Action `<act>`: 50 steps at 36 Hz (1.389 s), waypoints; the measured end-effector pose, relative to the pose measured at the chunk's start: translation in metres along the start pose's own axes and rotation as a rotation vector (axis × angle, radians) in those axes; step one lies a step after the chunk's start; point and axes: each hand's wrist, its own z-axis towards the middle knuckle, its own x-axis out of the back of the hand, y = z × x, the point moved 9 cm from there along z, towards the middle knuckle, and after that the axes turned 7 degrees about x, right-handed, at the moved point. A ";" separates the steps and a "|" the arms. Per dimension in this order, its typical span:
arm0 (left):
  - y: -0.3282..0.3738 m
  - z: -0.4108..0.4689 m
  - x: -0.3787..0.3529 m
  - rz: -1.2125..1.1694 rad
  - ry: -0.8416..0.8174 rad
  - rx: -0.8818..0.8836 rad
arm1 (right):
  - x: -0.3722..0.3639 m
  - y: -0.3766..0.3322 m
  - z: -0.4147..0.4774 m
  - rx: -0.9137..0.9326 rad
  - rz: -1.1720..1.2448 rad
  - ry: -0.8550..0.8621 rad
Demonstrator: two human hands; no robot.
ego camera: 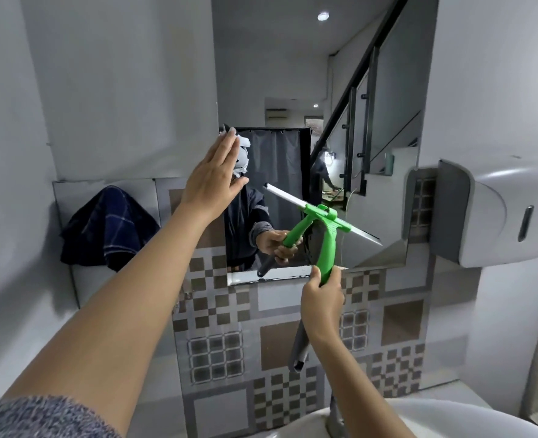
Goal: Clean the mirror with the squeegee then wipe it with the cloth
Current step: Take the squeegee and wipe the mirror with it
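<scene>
Green-handled squeegee (326, 235), metal blade against mirror (280, 74)

Our left arm stretches far forward and up, bare from a grey knitted sleeve (40, 415) pushed to the elbow, its open left hand (212, 178) held flat with fingers together and thumb spread right. Our right arm rises from the near right, wrist bent, and our right hand (321, 301) is curled tight in a fist-like grip.
</scene>
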 end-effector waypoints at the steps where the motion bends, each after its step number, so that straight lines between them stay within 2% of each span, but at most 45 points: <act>1: 0.000 0.000 0.001 -0.009 -0.004 -0.003 | -0.003 0.000 -0.003 0.003 0.004 0.002; 14: -0.002 0.002 -0.004 -0.058 -0.030 -0.026 | -0.025 -0.003 -0.021 0.063 0.006 -0.051; 24: -0.003 0.002 -0.005 -0.058 -0.032 -0.034 | -0.040 0.002 -0.035 0.160 -0.090 -0.124; 32: -0.001 -0.001 -0.003 -0.067 -0.010 0.003 | -0.030 0.007 -0.034 0.283 -0.409 -0.195; 40: 0.007 -0.012 -0.010 -0.130 0.064 0.141 | 0.006 -0.007 -0.009 0.469 -0.786 -0.289; 47: 0.014 -0.024 -0.020 -0.113 0.080 0.267 | 0.060 -0.008 0.038 0.592 -0.962 -0.309; 50: 0.019 -0.024 -0.025 -0.097 0.068 0.322 | 0.088 -0.002 0.062 0.581 -0.989 -0.289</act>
